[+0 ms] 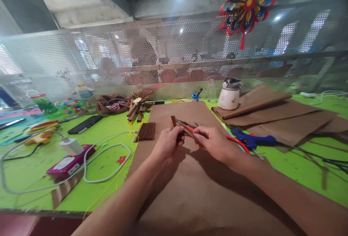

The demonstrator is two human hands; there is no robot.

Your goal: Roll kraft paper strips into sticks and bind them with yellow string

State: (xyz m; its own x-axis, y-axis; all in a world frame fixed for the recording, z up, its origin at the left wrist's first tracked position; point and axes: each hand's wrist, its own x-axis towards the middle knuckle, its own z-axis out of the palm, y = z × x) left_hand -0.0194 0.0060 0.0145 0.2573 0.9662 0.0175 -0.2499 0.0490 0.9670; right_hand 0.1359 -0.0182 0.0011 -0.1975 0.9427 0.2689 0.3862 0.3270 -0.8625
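Both hands meet above a sheet of brown kraft paper [174, 192] that covers the middle of the green table. Between them is a narrow folded strip of brown paper [187, 131]. My left hand [170, 140] pinches it at the left, where one end [173, 121] sticks up past the thumb. The fingers of my right hand [208, 138] are closed on the strip's other end. Red-handled scissors [239, 142] lie just behind my right hand, their blades partly hidden. To the left of my hands rests a pleated piece of brown paper [146, 131].
On the right are a blue glue gun [250, 139], loose brown paper sheets [293, 114] and a white bottle [230, 94]. A purple power strip [69, 161], white cable, phone [85, 124] and paper rolls [136, 111] lie left. A perforated metal screen [174, 62] stands behind.
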